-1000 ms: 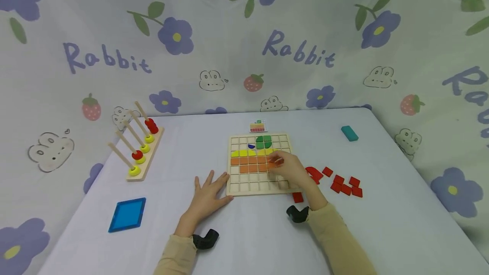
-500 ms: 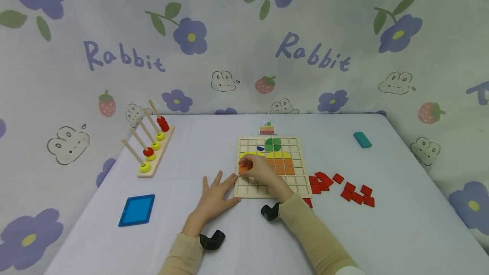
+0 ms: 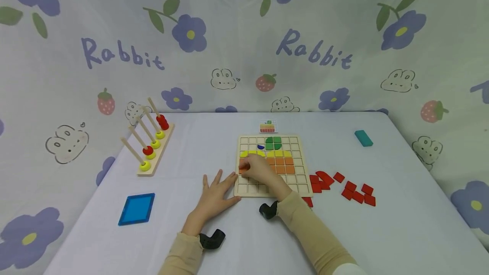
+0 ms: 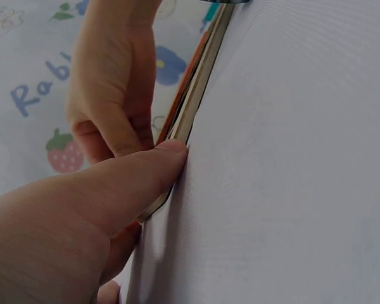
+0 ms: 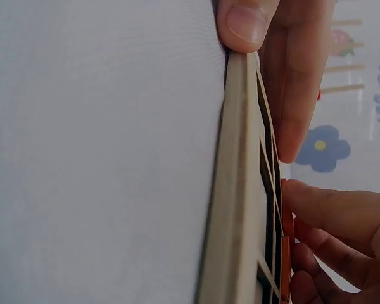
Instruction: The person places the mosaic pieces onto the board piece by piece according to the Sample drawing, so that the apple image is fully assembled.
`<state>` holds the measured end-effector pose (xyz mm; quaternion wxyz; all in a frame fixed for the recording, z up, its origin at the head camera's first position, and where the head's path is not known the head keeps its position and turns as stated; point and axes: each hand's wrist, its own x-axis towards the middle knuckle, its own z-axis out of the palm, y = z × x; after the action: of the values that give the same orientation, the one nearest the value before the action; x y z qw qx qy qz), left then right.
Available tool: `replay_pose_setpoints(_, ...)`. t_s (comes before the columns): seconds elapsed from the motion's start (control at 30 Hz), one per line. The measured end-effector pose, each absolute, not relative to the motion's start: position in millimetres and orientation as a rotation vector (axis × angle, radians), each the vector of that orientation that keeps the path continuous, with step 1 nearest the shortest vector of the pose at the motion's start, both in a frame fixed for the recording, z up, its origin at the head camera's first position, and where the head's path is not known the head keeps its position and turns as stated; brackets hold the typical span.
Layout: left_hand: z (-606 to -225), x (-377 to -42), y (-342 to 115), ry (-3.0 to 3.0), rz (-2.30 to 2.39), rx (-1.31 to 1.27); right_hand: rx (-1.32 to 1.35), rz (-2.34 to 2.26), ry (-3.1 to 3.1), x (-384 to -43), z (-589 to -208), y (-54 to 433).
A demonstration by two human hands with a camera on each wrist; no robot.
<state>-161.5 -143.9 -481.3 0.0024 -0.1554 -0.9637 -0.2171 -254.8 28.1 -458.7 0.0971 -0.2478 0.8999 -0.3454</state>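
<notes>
A wooden grid board (image 3: 282, 189) lies on the table, bearing green, blue, yellow and orange tiles. Fingers and thumb spread, my left hand (image 3: 214, 197) touches the board's left edge and its near left corner. My right hand (image 3: 261, 169) reaches across the grid with curled fingers and pinches an orange square tile (image 5: 287, 199) at the left end of the lower orange row. Part of that row is hidden under the hand in the head view. A picture card (image 3: 268, 126) sits just behind the board.
Several red tiles (image 3: 358, 197) lie scattered right of the board, one partly under the right forearm. At the left stand a peg rack with rings (image 3: 158, 150) and a blue tray (image 3: 136, 209). A teal block (image 3: 363, 138) is at the far right.
My right hand has moved from the right end of the orange row to its left end, and stays there over the last half second. The left hand keeps its place at the board.
</notes>
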Motion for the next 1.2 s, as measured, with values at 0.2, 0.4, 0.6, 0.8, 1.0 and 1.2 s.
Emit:
replay_pose_setpoints(0.2, -483, -162, -141, -3.032, -0.687, -0.489, -0.723, -0.988, 2.668, -253, -457, 31)
replay_pose_setpoints(0.4, -485, -162, -139, -3.029, -0.692, -0.496, -0.736, -0.923, 2.713, -252, -457, 33)
replay_pose_setpoints(0.6, -485, -162, -137, -3.045, -0.668, -0.496, -0.764, -0.803, 2.75, -248, -450, 37)
replay_pose_setpoints(0.8, -484, -163, -138, -3.028, -0.678, -0.493, -0.795, -0.611, 2.763, -246, -444, 39)
replay_pose_setpoints(1.0, -483, -164, -139, -3.038, -0.674, -0.499, -0.729, -0.81, 2.748, -246, -442, 46)
replay_pose_setpoints(1.2, -480, -164, -142, -3.027, -0.673, -0.474, -0.588, -1.127, 2.772, -245, -423, 82)
